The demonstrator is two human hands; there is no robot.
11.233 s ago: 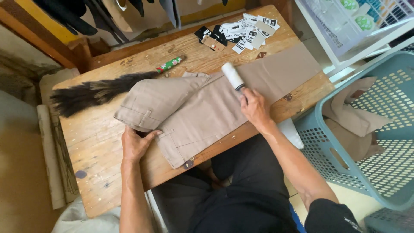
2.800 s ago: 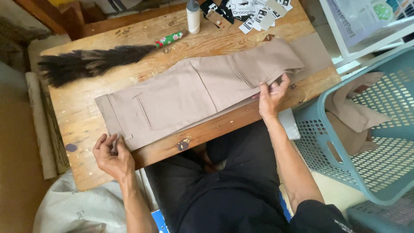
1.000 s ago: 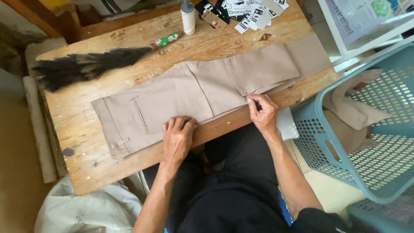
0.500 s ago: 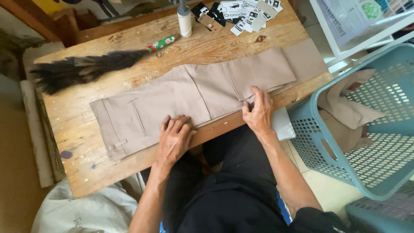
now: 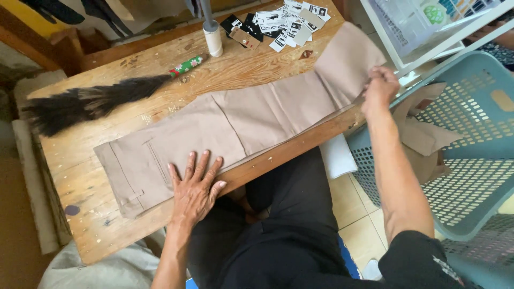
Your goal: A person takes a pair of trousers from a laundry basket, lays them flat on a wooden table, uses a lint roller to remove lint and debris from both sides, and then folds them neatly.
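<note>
While the beige trousers (image 5: 235, 120) lay stretched lengthwise across the wooden table (image 5: 85, 176), the left hand (image 5: 195, 184) rested flat on them near the waistband end, fingers spread and palm down — pressing, not gripping. The right hand (image 5: 379, 88) was out at the far end, where the trouser legs reached the table's right edge; its fingers were closed around the cloth there, and the leg ends rose slightly from the tabletop. Behind the trousers lay a dark feather duster (image 5: 91, 101) with a green patterned handle, and beyond it stood a white lint roller (image 5: 213, 37) upright, just beside a scatter of black-and-white paper tags (image 5: 278, 24). To the right of the table stood a teal plastic laundry basket (image 5: 471, 155) holding more beige cloth (image 5: 423, 136) — close under the right forearm.
</note>
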